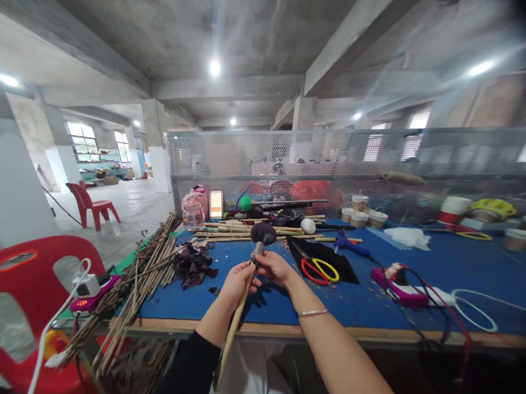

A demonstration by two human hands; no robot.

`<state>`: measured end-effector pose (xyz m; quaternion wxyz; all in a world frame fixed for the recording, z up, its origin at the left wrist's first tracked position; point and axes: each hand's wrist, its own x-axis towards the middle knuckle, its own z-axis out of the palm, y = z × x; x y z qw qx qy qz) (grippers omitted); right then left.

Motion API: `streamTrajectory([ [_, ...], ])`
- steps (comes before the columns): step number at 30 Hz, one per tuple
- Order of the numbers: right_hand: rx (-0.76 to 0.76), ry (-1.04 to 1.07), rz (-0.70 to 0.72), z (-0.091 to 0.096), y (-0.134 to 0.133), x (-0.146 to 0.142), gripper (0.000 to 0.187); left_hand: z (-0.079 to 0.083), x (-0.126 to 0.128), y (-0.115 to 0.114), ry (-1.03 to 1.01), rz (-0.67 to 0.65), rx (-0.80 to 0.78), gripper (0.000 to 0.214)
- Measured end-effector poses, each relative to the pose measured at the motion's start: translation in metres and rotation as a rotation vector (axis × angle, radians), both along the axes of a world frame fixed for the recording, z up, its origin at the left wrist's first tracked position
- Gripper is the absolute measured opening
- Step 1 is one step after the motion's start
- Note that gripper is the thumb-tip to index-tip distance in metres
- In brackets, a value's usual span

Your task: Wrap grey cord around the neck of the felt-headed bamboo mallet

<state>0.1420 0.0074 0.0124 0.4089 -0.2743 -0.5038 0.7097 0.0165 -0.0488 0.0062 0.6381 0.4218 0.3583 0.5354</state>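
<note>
My left hand (239, 285) is closed around the upper part of a pale wooden stick (234, 330), which slants down toward me past the table edge. A dark rounded head (263, 234) with a greyish neck tops this stick. My right hand (275, 269) pinches at the neck, its fingertips close to those of the left; what exactly lies between them is partly hidden. Right of the hands, scissors (321, 271) with red and yellow handles rest on a black cloth (345, 266). Crumpled dark cloth pieces (193, 265) lie to the left.
Long thin sticks (151, 270) are heaped along the table's left side. Behind my hands lie more sticks (229, 228) and a white ball (308, 226). A blue glue gun (348, 243), a purple power strip (398, 290) and cables occupy the right. A red chair (45, 268) stands left.
</note>
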Motion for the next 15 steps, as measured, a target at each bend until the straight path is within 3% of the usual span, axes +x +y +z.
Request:
streamTrajectory([
  [3, 0.021, -0.114, -0.037, -0.002, 0.0, -0.003, 0.034, -0.007, 0.001, 0.0, 0.126, 0.111, -0.026, 0.038],
  [7, 0.059, -0.184, -0.072, -0.004, 0.001, -0.005, 0.035, -0.015, 0.001, 0.004, 0.278, 0.322, 0.111, 0.042],
  [15, 0.145, -0.082, 0.067, -0.007, 0.006, 0.003, 0.031, -0.007, 0.0, 0.007, 0.085, 0.303, 0.131, 0.033],
])
